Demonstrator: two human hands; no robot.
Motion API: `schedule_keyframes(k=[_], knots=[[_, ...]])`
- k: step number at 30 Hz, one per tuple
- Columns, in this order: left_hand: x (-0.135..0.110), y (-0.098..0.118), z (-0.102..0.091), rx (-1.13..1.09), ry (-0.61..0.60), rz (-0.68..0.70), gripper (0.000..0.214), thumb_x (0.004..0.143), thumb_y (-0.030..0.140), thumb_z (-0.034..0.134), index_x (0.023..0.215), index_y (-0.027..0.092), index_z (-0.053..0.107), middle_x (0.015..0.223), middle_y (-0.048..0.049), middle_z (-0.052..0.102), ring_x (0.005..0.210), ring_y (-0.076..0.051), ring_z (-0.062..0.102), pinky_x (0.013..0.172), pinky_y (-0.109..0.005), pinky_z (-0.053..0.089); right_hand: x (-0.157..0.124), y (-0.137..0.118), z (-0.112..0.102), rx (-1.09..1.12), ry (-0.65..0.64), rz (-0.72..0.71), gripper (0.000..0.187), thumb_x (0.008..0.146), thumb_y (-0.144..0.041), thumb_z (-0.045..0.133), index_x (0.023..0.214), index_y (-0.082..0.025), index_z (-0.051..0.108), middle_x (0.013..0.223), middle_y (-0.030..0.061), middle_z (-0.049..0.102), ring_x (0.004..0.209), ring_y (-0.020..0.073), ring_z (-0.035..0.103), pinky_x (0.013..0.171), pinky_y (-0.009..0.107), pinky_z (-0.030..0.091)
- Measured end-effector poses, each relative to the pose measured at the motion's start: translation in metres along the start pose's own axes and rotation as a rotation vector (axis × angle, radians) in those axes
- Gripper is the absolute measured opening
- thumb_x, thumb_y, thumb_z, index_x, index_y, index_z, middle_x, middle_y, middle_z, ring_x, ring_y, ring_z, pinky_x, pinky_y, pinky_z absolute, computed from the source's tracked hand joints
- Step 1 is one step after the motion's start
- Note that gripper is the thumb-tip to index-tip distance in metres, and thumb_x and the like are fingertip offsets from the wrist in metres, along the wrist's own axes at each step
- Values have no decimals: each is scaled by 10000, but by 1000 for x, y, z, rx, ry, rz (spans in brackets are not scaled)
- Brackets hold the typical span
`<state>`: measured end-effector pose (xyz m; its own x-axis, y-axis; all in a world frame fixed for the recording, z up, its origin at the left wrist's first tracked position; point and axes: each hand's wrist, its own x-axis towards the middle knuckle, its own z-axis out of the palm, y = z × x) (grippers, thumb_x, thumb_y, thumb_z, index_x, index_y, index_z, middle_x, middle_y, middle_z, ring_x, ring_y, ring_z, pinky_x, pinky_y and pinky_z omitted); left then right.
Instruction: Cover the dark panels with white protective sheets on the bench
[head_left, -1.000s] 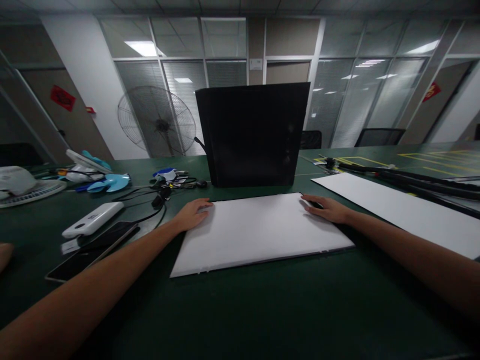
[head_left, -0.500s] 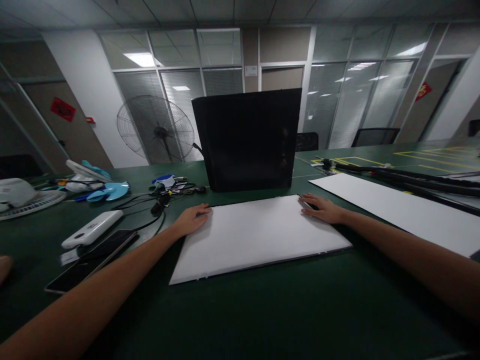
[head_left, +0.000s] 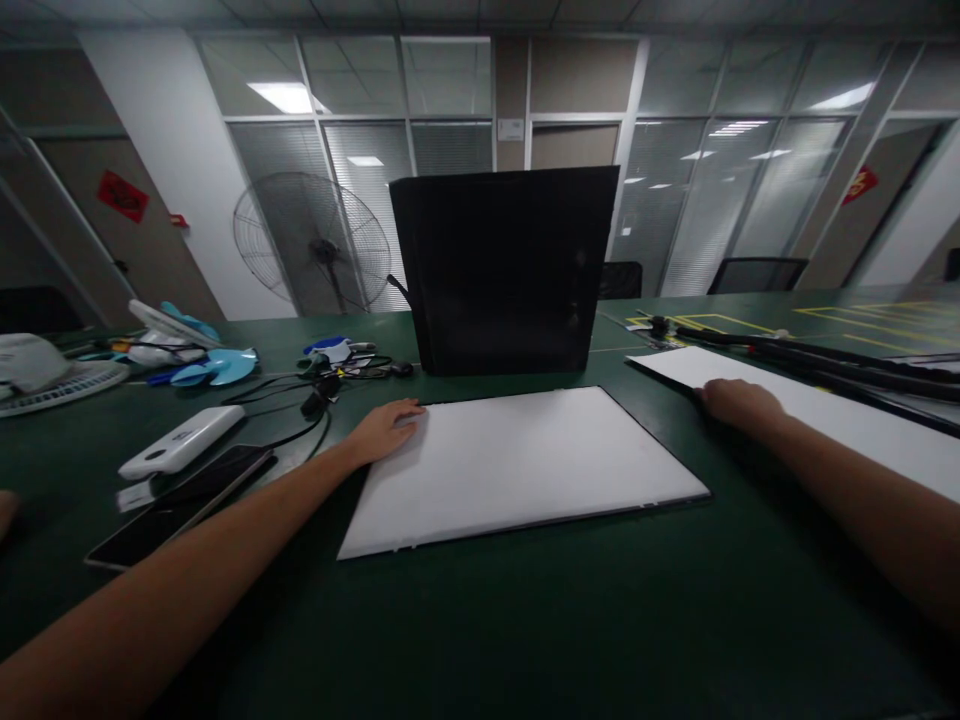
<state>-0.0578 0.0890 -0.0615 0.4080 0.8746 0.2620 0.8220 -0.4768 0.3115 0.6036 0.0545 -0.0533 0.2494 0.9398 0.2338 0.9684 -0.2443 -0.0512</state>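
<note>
A thin white panel (head_left: 517,470) with a dark edge lies flat on the green table in front of me. My left hand (head_left: 385,430) rests on its far left corner, fingers stretched out over the white surface. To the right lies a second, longer white sheet (head_left: 832,420). My right hand (head_left: 742,405) is at the near left edge of that sheet, its fingers curled round the edge; the fingertips are hidden underneath. Behind the first panel stands a large black box-like panel (head_left: 510,270), upright, apart from both hands.
Left of my forearm lie a white device (head_left: 182,441), a dark phone (head_left: 180,505) and tangled cables (head_left: 322,388). Farther left are light-blue fan blades (head_left: 217,367) and a white fan (head_left: 52,375). Black cable bundles (head_left: 825,355) run along the right. Another person's fingertip (head_left: 6,510) shows at the left edge.
My right hand has left the far right corner of the first panel and moved right to the longer sheet's edge, its fingers now curled. My left hand has stayed on its corner.
</note>
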Motion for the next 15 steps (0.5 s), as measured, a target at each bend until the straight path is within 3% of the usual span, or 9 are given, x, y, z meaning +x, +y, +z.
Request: schedule_keyframes(k=[5, 11, 15], knots=[[2, 0, 3, 6, -6, 3, 547, 873, 411, 513, 1318, 174, 725, 1511, -116, 627, 1429, -299, 560, 1243, -439, 369, -3, -16, -14, -148, -71, 61, 312, 986, -211, 499, 1130, -52, 725, 1204, 275, 696, 1071, 301, 695, 907, 437, 507], [3, 0, 2, 16, -14, -3, 555, 869, 395, 502, 1329, 175, 718, 1524, -116, 615, 1428, -288, 561, 1243, -427, 371, -18, -39, -31, -163, -34, 69, 370, 968, -186, 435, 1082, -24, 747, 1178, 342, 684, 1086, 382, 693, 825, 433, 491], [3, 0, 1, 9, -7, 4, 556, 873, 413, 497, 1320, 174, 725, 1517, -113, 622, 1417, -295, 572, 1240, -420, 378, -33, -63, -51, -162, 74, 69, 486, 1048, -276, 314, 1194, 0, 686, 1126, 356, 683, 1064, 412, 701, 831, 486, 500]])
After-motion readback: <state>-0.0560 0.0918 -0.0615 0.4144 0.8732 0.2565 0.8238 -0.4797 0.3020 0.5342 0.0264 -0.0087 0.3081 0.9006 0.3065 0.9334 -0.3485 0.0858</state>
